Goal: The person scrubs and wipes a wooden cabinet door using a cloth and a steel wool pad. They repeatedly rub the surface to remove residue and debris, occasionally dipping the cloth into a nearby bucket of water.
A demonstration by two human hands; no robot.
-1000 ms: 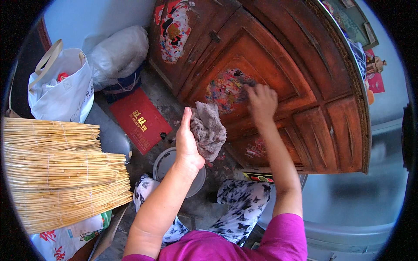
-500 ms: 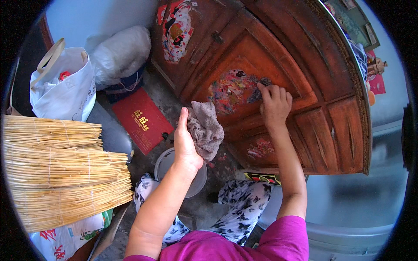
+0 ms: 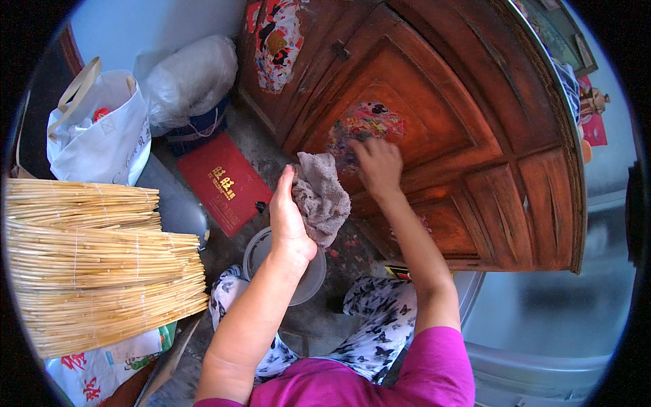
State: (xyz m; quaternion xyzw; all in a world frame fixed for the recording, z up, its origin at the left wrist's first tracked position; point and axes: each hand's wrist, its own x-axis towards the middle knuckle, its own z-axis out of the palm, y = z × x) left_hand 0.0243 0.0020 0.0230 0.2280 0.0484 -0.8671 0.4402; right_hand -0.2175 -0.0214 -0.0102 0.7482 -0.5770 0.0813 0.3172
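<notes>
My left hand [image 3: 289, 220] is closed on a damp-looking grey cloth [image 3: 322, 200], held above a round pale bucket [image 3: 312, 285]. At the brown wooden cabinet [image 3: 434, 122], my right hand [image 3: 378, 165] presses against a door panel, its fingers slightly blurred. Under those fingertips shows a dark grey scouring pad [image 3: 346, 154], mostly hidden by the hand. It lies over a patch of torn, multicoloured paper remnants [image 3: 376, 119] stuck to the panel. Another such patch [image 3: 278, 47] is on the neighbouring door.
Bundled straw-coloured reed mats [image 3: 102, 271] fill the left side. Behind them stand a white tote bag [image 3: 102, 142] and a clear plastic bag [image 3: 193, 81]. A red cardboard sheet [image 3: 224, 183] lies on the floor. Grey translucent plastic bins [image 3: 542, 325] are at right.
My right hand has moved left and slightly down across the panel with the scouring pad, baring more of the patch's right side. My left hand stays almost still with the cloth.
</notes>
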